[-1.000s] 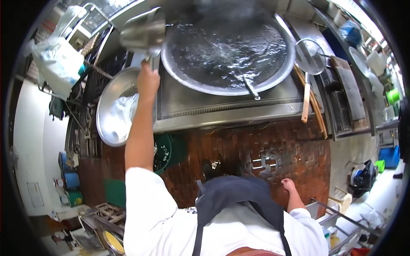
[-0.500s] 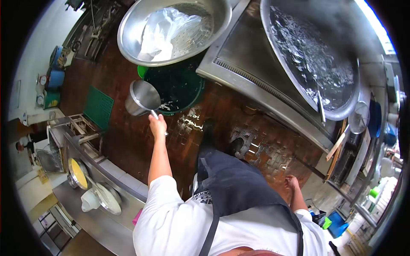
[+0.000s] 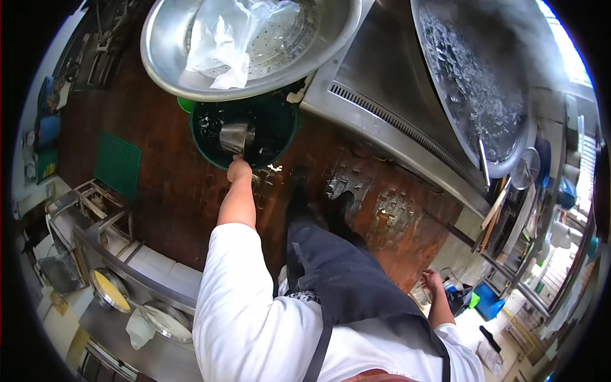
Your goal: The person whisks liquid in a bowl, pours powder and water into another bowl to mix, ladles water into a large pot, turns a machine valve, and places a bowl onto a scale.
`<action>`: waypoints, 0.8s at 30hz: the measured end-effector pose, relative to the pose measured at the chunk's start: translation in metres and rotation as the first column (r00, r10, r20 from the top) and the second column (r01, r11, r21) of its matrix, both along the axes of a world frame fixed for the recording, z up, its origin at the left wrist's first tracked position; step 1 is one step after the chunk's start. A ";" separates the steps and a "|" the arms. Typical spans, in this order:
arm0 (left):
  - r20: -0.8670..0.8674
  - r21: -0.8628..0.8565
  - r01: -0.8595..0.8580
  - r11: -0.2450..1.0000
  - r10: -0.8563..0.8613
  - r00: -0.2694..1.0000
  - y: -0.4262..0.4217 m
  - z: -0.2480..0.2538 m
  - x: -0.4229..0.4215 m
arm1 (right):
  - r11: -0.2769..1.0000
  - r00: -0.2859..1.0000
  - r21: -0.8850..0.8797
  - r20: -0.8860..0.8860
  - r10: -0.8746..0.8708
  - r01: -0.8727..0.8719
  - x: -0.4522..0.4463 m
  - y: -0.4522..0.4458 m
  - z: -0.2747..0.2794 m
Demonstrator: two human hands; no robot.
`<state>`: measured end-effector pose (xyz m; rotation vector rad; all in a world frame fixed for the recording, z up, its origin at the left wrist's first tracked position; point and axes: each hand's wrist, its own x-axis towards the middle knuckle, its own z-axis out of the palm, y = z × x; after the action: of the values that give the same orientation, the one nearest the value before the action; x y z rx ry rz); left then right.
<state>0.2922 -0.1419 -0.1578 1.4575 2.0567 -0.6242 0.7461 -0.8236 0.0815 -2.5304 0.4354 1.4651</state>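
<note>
A metal pitcher point(image 3: 234, 137) with a handle is in my left hand point(image 3: 238, 169), whose fingers are wrapped round the handle. The pitcher is inside the dark green tub point(image 3: 198, 137), which stands on the floor and holds dark water. How deep the pitcher sits in the water, I cannot tell. My right hand point(image 3: 433, 280) hangs low at my right side, loosely curled with fingers a little apart and nothing in it. Above the tub stands a wide metal basin point(image 3: 167, 70) containing a perforated strainer and a white plastic bag point(image 3: 223, 54).
A steel stove counter point(image 3: 382, 121) stands ahead on the right, bearing a big pot point(image 3: 439, 95) of bubbling, steaming water with a handle sticking out. The brown tiled floor point(image 3: 382, 219) is wet. A steel worktable point(image 3: 121, 331) with bowls is at my left; a green mat point(image 3: 118, 165) lies beyond.
My left hand has brought the pitcher from beside the tub's left edge into the tub. My right hand still hangs at my side. The camera view has shifted slightly.
</note>
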 end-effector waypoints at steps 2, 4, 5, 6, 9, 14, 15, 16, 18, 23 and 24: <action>0.056 -0.069 0.040 0.997 -0.036 0.998 0.001 -0.017 0.006 | 0.999 0.998 -0.013 -0.035 -0.045 0.045 -0.018 -0.010 -0.001; 0.135 -0.114 0.040 0.993 -0.024 0.991 0.000 -0.065 -0.004 | 0.999 0.999 -0.040 -0.030 -0.025 0.024 -0.031 -0.009 0.004; 0.176 -0.136 0.040 0.990 -0.016 0.984 0.002 -0.086 -0.010 | 0.999 1.000 -0.052 -0.026 -0.015 0.013 -0.037 -0.007 0.007; 0.254 -0.394 0.078 0.916 0.027 0.967 0.013 -0.079 -0.010 | 0.999 1.000 -0.045 -0.012 0.015 -0.015 -0.041 -0.009 0.007; 0.480 -0.380 -0.260 0.888 0.430 0.764 -0.001 -0.048 -0.019 | 1.000 1.000 -0.013 -0.001 -0.020 0.020 -0.050 -0.036 -0.003; 0.688 -0.349 -0.264 0.899 0.437 0.579 -0.054 0.015 -0.039 | 0.999 1.000 -0.026 0.011 0.022 -0.021 -0.065 -0.055 -0.008; 0.721 -0.327 -0.255 0.910 0.415 0.555 -0.064 0.039 -0.036 | 0.999 0.999 -0.007 0.016 0.035 -0.035 -0.069 -0.050 -0.006; 0.739 -0.320 -0.273 0.907 0.419 0.527 -0.074 0.056 -0.034 | 0.999 0.999 0.014 0.025 0.046 -0.046 -0.073 -0.046 -0.004; 0.799 -0.317 -0.285 0.905 0.416 0.433 -0.092 0.091 -0.029 | 0.995 1.000 0.097 0.023 -0.001 -0.001 -0.078 -0.058 -0.013; 0.866 -0.244 -0.189 0.951 0.302 0.399 -0.114 0.215 0.001 | 0.976 0.994 0.205 0.060 -0.086 0.072 -0.094 -0.083 -0.043; 0.874 -0.217 -0.151 0.964 0.261 0.411 -0.116 0.242 0.009 | 0.965 0.993 0.248 0.058 -0.101 0.084 -0.096 -0.097 -0.062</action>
<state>0.3014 -0.2575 0.0838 1.0485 1.2361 0.1907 0.6497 -0.9210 0.0198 -2.3263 0.3332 1.3040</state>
